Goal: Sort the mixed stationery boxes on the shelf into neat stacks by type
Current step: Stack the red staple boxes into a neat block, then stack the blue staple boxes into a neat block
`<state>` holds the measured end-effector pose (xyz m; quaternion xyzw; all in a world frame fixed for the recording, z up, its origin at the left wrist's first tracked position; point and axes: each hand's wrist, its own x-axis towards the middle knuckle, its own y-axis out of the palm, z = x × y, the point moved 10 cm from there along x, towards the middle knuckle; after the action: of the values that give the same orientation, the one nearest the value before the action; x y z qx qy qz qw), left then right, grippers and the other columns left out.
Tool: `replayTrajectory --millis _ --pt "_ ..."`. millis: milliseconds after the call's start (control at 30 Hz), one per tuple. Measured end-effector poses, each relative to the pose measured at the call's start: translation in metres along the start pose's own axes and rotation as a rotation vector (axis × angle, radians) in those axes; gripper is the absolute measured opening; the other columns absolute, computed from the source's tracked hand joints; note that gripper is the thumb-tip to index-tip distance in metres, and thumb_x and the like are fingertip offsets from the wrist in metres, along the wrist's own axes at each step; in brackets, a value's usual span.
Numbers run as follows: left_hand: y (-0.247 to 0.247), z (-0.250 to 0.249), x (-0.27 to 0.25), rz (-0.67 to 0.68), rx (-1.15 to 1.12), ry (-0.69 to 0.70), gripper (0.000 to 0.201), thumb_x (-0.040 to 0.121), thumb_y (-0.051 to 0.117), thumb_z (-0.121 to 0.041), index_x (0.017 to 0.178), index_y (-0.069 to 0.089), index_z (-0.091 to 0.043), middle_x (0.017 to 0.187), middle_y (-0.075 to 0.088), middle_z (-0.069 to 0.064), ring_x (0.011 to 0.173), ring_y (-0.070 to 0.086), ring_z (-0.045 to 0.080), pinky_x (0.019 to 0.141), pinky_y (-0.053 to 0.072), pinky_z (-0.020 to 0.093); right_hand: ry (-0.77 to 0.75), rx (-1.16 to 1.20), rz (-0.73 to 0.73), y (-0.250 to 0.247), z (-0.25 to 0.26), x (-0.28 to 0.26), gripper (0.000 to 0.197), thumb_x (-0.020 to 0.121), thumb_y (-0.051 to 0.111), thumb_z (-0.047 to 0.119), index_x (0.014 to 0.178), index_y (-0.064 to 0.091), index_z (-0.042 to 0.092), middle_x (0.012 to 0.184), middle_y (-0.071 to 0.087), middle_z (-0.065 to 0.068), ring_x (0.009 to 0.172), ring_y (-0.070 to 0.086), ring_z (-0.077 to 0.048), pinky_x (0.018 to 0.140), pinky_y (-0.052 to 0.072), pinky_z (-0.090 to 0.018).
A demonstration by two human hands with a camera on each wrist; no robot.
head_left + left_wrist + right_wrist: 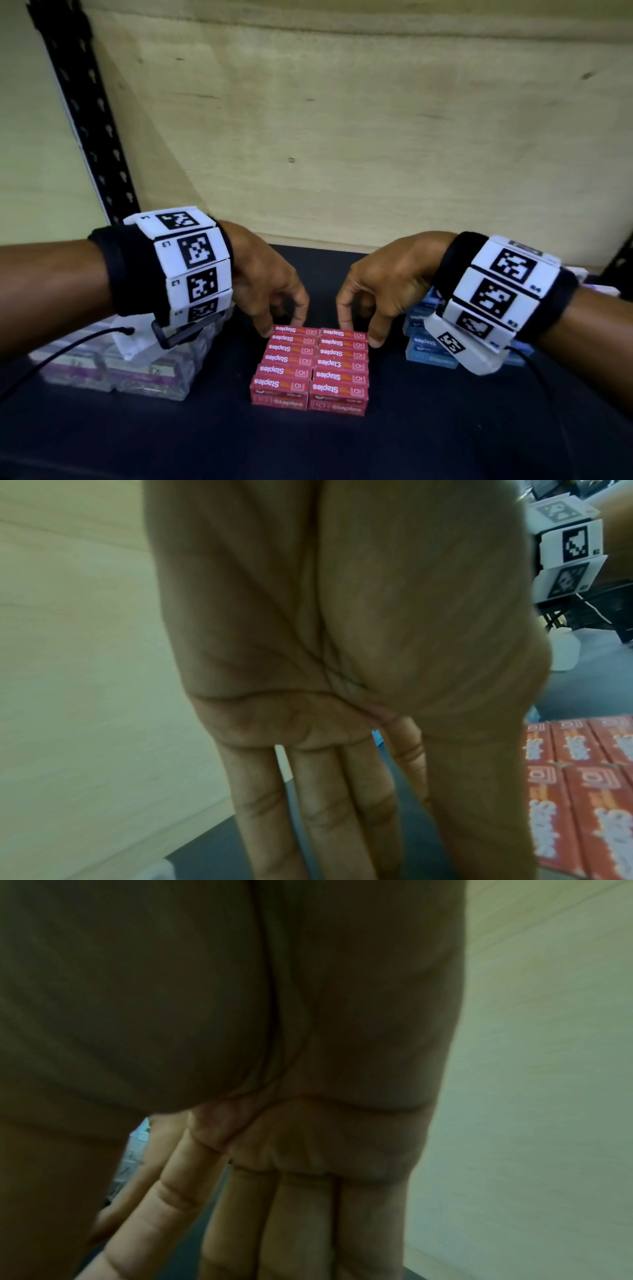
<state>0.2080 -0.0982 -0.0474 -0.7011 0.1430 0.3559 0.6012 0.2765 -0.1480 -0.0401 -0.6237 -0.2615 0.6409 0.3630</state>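
A dark shelf (428, 445) runs back to a pale wooden board. At its middle sits a neat block of red staple boxes (310, 366). The left hand (265, 277) and right hand (387, 279) flank its far end, fingers relaxed and pointing down, fingertips touching the rearmost boxes, gripping nothing. Blue boxes (430, 346) stack toward the right edge, clear boxes (113, 368) toward the left.
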Motion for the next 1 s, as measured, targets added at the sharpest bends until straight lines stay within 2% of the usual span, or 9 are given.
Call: replayTrajectory --millis 67,167,300,367,500,633,733,833,1000 --pt "0.0 -0.001 0.001 0.002 0.012 0.005 0.032 0.088 0.069 -0.026 0.116 0.059 -0.039 0.095 0.061 -0.023 0.097 0.055 -0.004 0.102 0.045 0.036 0.001 0.016 0.009 0.001 -0.001 -0.001 0.032 0.08 0.081 0.022 0.109 0.071 0.032 0.074 0.062 0.019 0.082 0.057 -0.002 0.098 0.049 -0.04" --pt "-0.001 -0.001 0.001 0.001 0.031 0.014 0.031 0.088 0.069 -0.028 0.115 0.058 -0.041 0.101 0.063 -0.021 0.105 0.056 -0.002 0.103 0.044 0.035 0.006 0.028 -0.002 0.001 -0.001 -0.001 0.032 0.08 0.08 0.021 0.109 0.071 0.031 0.07 0.059 0.021 0.075 0.054 0.002 0.097 0.049 -0.038" --pt "-0.001 -0.003 0.002 -0.007 0.058 0.037 0.03 0.088 0.069 -0.03 0.112 0.058 -0.043 0.111 0.064 -0.021 0.102 0.057 -0.006 0.102 0.045 0.032 0.016 0.056 -0.002 0.003 -0.003 -0.003 0.034 0.081 0.079 0.019 0.112 0.071 0.029 0.072 0.059 0.023 0.09 0.057 -0.003 0.102 0.046 -0.04" --pt "-0.001 -0.003 0.003 -0.011 0.063 0.047 0.033 0.086 0.071 -0.028 0.113 0.057 -0.043 0.113 0.065 -0.021 0.099 0.058 -0.007 0.101 0.046 0.031 0.024 0.053 -0.003 0.004 -0.003 -0.002 0.035 0.081 0.079 0.018 0.114 0.071 0.029 0.073 0.058 0.023 0.081 0.054 0.001 0.099 0.047 -0.038" --pt "0.001 0.0 0.005 0.007 0.044 0.032 0.051 0.083 0.07 -0.007 0.12 0.054 -0.037 0.115 0.067 -0.013 0.101 0.064 0.004 0.094 0.053 0.033 0.039 0.027 -0.026 0.001 -0.003 -0.002 0.043 0.084 0.075 0.013 0.123 0.066 0.028 0.081 0.052 0.023 0.078 0.05 0.002 0.088 0.045 -0.029" --pt "-0.001 0.0 0.004 0.001 -0.019 -0.03 0.054 0.085 0.06 0.007 0.126 0.049 -0.027 0.127 0.061 -0.003 0.109 0.063 0.013 0.092 0.053 0.033 0.065 0.099 -0.092 -0.005 -0.012 -0.014 0.041 0.089 0.071 0.016 0.127 0.062 0.028 0.104 0.069 0.007 0.101 0.063 -0.013 0.098 0.049 -0.032" --pt "-0.013 -0.005 0.001 -0.051 0.002 -0.081 0.036 0.089 0.058 -0.003 0.119 0.054 -0.023 0.116 0.067 0.002 0.096 0.066 0.017 0.086 0.053 0.031 0.075 0.177 -0.246 -0.018 -0.027 -0.042 0.035 0.09 0.07 0.017 0.123 0.064 0.028 0.108 0.072 0.009 0.099 0.066 -0.008 0.094 0.049 -0.026" --pt "-0.035 -0.02 -0.009 -0.167 0.066 -0.14 0.016 0.088 0.064 -0.03 0.103 0.058 -0.027 0.097 0.074 0.001 0.076 0.066 0.012 0.077 0.054 0.03 0.136 0.21 -0.327 -0.023 -0.053 -0.073 0.024 0.091 0.07 0.022 0.114 0.068 0.03 0.1 0.074 0.012 0.093 0.067 -0.007 0.09 0.05 -0.025" --pt "-0.07 -0.086 -0.013 -0.439 0.209 0.006 0.023 0.089 0.058 -0.052 0.1 0.059 -0.031 0.093 0.064 -0.012 0.086 0.06 0.011 0.075 0.049 0.028 0.314 0.164 -0.426 -0.009 -0.1 -0.113 0.018 0.087 0.073 0.032 0.104 0.07 0.029 0.095 0.072 0.007 0.089 0.065 -0.014 0.079 0.047 -0.025"
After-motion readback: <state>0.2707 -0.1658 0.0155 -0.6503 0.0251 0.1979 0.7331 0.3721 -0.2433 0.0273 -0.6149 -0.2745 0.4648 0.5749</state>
